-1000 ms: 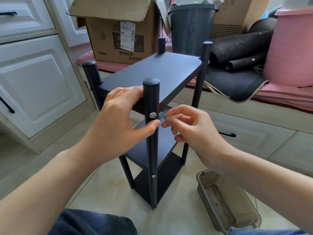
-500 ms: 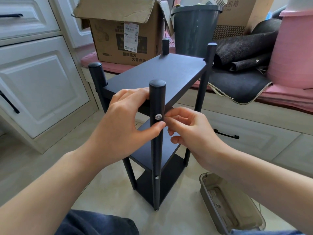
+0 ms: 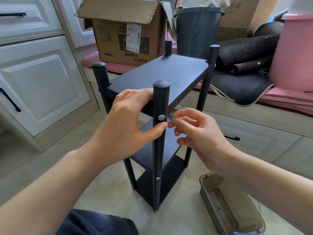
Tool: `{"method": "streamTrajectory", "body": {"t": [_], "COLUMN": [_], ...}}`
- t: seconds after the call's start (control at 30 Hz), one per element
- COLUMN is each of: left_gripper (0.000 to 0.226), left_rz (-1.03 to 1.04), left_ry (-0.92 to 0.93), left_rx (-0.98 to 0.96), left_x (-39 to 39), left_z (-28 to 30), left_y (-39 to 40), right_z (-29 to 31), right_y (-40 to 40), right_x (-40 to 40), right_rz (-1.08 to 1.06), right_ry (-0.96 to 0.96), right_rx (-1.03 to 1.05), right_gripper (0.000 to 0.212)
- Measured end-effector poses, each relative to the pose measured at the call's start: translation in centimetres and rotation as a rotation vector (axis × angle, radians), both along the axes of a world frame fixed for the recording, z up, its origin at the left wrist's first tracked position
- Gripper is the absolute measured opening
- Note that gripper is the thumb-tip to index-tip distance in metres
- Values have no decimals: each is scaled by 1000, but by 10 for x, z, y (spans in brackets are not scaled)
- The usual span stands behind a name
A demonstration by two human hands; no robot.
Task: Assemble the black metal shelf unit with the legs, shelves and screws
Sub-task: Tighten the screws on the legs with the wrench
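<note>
The black shelf unit (image 3: 162, 77) stands upright on the floor with three shelves between its round legs. A silver screw (image 3: 161, 117) sits in the near front leg (image 3: 159, 150) at the top shelf's height, and a second screw (image 3: 157, 178) lower down. My left hand (image 3: 125, 126) grips the top shelf's front edge, its thumb pressed on the near leg just under the upper screw. My right hand (image 3: 194, 131) pinches a small metal hex key (image 3: 171, 115) just right of that screw. The key's tip is hidden behind the leg.
A translucent plastic box (image 3: 230, 207) with small parts lies on the floor at the right. White cabinets (image 3: 42, 78) stand left. Behind are a cardboard box (image 3: 125, 31), a dark bin (image 3: 196, 29), rolled mats (image 3: 242, 55) and a pink tub (image 3: 294, 53). My knee (image 3: 100, 223) is at the bottom.
My right hand shifted slightly to the right of the screw with the key, after being against it half a second ago. My left hand kept its grip on the shelf and leg.
</note>
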State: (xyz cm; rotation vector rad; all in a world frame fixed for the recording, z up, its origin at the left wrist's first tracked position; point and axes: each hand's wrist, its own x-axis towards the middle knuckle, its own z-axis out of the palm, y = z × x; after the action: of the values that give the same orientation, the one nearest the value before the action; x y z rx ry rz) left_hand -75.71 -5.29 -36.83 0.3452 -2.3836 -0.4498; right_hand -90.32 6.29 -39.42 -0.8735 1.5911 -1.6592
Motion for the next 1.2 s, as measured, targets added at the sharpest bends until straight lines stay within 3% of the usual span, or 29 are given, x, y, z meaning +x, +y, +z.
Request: {"method": "streamTrajectory", "body": {"t": [0.33, 1.2], "left_gripper": [53, 52], "left_rz": [21, 21], "left_ry": [-6, 16], "left_rx": [18, 8], "left_x": [-1, -1], "left_z": [-1, 0], "left_y": [1, 3], "right_z": [2, -6], "right_y": [-1, -27], "right_x": [0, 8], "right_rz": [-32, 67], "right_ry": [135, 122], "right_rx": [-32, -41], "right_gripper": [11, 22]}}
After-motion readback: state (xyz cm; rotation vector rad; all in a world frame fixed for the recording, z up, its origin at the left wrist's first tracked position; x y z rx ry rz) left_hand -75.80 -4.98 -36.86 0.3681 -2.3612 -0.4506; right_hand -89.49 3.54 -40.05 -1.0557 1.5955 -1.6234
